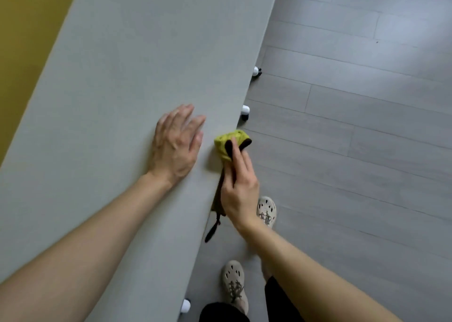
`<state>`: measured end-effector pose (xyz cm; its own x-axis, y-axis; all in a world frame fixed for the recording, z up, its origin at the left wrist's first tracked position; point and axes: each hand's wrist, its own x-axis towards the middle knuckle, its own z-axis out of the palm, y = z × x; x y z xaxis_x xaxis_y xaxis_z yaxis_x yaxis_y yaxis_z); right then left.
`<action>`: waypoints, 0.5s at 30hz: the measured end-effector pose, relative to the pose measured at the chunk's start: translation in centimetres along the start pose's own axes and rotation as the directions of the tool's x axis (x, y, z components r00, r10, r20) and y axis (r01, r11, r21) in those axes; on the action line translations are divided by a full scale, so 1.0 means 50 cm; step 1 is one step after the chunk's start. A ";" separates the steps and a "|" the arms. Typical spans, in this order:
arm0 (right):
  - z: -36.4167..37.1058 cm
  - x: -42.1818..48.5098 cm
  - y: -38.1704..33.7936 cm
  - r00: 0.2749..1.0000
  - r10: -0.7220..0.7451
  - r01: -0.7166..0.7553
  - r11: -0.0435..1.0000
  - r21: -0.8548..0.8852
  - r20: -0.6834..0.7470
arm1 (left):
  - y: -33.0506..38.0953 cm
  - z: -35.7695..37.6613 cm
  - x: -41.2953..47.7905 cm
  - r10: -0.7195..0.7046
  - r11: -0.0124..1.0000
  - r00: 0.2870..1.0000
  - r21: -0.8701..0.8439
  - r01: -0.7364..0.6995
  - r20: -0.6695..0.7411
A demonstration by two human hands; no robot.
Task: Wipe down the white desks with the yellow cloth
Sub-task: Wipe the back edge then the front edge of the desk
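Note:
The white desk (pixel 127 60) runs diagonally from lower left to top middle. My left hand (pixel 177 143) lies flat on its top near the right edge, fingers straight and spread. The yellow cloth (pixel 228 139), bunched, with a dark trim and a dark strap hanging below, sits at the desk's right edge. My right hand (pixel 241 187) grips the cloth against that edge, the index finger stretched over the dark trim.
Grey plank floor (pixel 354 126) fills the right side. White and black desk feet (pixel 245 112) show under the edge, with another foot (pixel 256 71) farther along and one (pixel 185 305) near me. A yellow wall (pixel 22 40) stands left of the desk. My shoes (pixel 233 285) stand beside the desk.

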<state>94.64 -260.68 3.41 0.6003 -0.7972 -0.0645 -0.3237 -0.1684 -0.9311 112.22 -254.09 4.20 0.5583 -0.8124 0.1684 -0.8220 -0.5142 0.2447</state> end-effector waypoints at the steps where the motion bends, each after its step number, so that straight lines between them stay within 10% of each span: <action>1: 0.010 0.041 0.000 0.999 0.009 -0.010 1.000 -0.023 -0.042 | -0.007 -0.021 -0.079 -0.017 1.000 1.000 0.010 0.016 0.012; 6: 0.035 0.138 0.006 0.980 0.013 -0.020 0.999 -0.031 -0.198 | -0.028 -0.075 -0.392 -0.002 0.999 0.992 0.036 -0.003 0.128; 15: 0.054 -0.388 0.005 0.999 0.002 -0.001 1.000 0.019 -0.049 | -0.035 -0.055 -0.411 0.000 1.000 0.999 0.031 -0.001 0.042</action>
<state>84.87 -243.69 3.48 0.5632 -0.8249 -0.0489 -0.3102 -0.1562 -0.9377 102.48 -235.77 2.93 0.5530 -0.8232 0.1284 -0.8259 -0.5213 0.2148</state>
